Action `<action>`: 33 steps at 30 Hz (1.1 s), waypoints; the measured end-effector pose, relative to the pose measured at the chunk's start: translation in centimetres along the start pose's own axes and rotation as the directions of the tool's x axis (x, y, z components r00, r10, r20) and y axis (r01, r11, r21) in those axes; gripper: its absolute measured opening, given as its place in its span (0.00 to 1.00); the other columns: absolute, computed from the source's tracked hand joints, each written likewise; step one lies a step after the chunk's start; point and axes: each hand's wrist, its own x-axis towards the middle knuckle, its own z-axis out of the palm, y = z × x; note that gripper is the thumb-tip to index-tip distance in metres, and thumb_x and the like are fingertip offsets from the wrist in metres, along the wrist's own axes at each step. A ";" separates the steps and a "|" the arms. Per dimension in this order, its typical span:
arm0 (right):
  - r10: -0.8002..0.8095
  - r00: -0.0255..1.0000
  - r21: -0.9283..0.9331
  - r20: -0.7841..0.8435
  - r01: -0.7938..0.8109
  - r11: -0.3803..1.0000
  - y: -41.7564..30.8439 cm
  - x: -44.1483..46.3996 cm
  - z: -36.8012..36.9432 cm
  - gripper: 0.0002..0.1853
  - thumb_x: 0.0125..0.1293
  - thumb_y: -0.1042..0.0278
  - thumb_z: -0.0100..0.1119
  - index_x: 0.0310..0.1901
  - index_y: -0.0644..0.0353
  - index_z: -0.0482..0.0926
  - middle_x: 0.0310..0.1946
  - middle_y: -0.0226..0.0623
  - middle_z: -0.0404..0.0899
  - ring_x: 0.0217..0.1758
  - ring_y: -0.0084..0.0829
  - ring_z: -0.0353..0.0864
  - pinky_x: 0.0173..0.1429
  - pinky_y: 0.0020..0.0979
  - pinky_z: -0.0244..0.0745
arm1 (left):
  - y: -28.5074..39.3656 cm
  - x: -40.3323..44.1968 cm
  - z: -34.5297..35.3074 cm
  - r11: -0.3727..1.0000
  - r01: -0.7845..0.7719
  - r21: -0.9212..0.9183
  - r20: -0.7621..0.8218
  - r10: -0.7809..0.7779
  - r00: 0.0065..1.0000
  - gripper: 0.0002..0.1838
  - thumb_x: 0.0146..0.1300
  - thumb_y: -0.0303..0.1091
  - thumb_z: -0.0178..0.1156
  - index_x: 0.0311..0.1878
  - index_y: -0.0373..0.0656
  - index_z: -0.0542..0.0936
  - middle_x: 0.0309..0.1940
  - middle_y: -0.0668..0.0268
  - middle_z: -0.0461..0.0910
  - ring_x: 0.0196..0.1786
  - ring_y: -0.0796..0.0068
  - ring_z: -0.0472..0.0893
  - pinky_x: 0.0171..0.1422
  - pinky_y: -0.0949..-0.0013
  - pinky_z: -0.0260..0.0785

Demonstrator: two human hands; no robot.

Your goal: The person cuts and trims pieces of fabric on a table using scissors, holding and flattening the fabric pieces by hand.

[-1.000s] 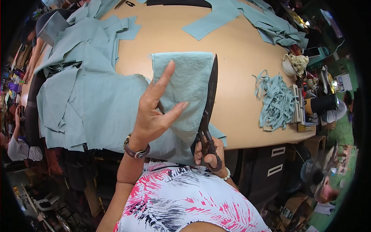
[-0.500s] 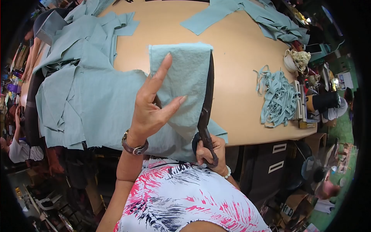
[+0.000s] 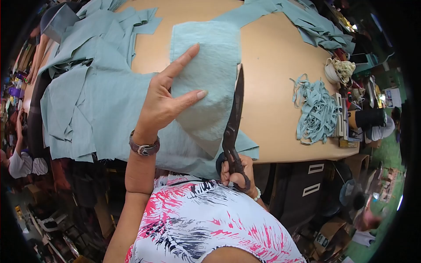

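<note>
My left hand (image 3: pixel 160 103), with a watch on the wrist, is at the left side of a raised piece of teal fabric (image 3: pixel 210 57). Its index finger and thumb spread apart over the front face. The other fingers are hidden behind the cloth, which appears held between them. My right hand (image 3: pixel 239 173), wearing a beaded bracelet, grips black fabric scissors (image 3: pixel 233 118) by the handles. Their blades point away from me along the fabric's right edge, nearly together. A fold hangs down from the piece close to the handles.
Larger teal cloth pieces (image 3: pixel 114 109) cover the table's left side. A tangle of thin teal strips (image 3: pixel 315 109) lies at the right, beside a white cup (image 3: pixel 331 72) and stacked items. More cloth (image 3: pixel 307 26) is at the far right. Another person's arm (image 3: pixel 39 57) shows at far left.
My left hand and the fabric have moved away from my body, and the piece extends farther up the table. The scissor blades now lie beside its edge with their tip showing.
</note>
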 end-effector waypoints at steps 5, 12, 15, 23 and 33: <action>0.003 1.000 -0.013 0.012 -0.003 1.000 0.1 0.3 -0.5 0.25 0.39 0.54 0.75 0.26 0.65 0.70 0.16 0.28 0.69 0.18 0.18 0.70 0.22 0.17 0.63 | -0.1 -0.4 0.5 0.998 0.057 -0.019 -0.005 -0.057 0.998 0.36 0.47 0.26 0.66 0.62 0.37 0.65 0.60 0.57 0.67 0.63 0.69 0.66 0.67 0.69 0.54; -0.025 0.999 0.022 -0.032 0.026 0.999 -0.1 1.4 0.1 0.28 0.40 0.51 0.75 0.30 0.65 0.70 0.17 0.29 0.70 0.18 0.19 0.71 0.23 0.17 0.64 | 0.3 -1.1 1.3 0.992 -0.015 0.128 -0.011 0.016 1.000 0.35 0.48 0.24 0.65 0.62 0.36 0.64 0.59 0.56 0.68 0.62 0.68 0.66 0.66 0.69 0.55; -0.054 0.998 0.026 -0.045 0.055 0.998 -0.1 1.7 0.4 0.27 0.41 0.51 0.74 0.30 0.64 0.70 0.17 0.29 0.70 0.18 0.19 0.71 0.23 0.18 0.65 | 0.5 -1.4 1.7 0.990 -0.042 0.133 -0.024 0.046 0.999 0.35 0.48 0.24 0.64 0.63 0.37 0.64 0.59 0.56 0.68 0.62 0.68 0.67 0.65 0.69 0.56; -0.050 0.997 0.022 -0.064 0.052 0.998 -0.4 1.9 0.7 0.26 0.43 0.52 0.73 0.30 0.64 0.70 0.17 0.28 0.70 0.18 0.18 0.71 0.24 0.17 0.65 | 0.3 -1.7 1.8 0.983 -0.045 0.175 -0.024 0.050 0.998 0.36 0.47 0.24 0.64 0.63 0.38 0.64 0.59 0.57 0.69 0.61 0.67 0.68 0.65 0.68 0.56; -0.037 0.995 -0.072 -0.096 0.030 0.997 -0.1 1.5 0.5 0.18 0.49 0.60 0.70 0.27 0.63 0.71 0.17 0.26 0.69 0.16 0.15 0.69 0.21 0.16 0.62 | 0.0 -1.8 1.7 0.984 -0.059 0.165 -0.023 0.064 0.998 0.36 0.47 0.24 0.64 0.62 0.38 0.64 0.60 0.57 0.68 0.62 0.67 0.67 0.66 0.68 0.55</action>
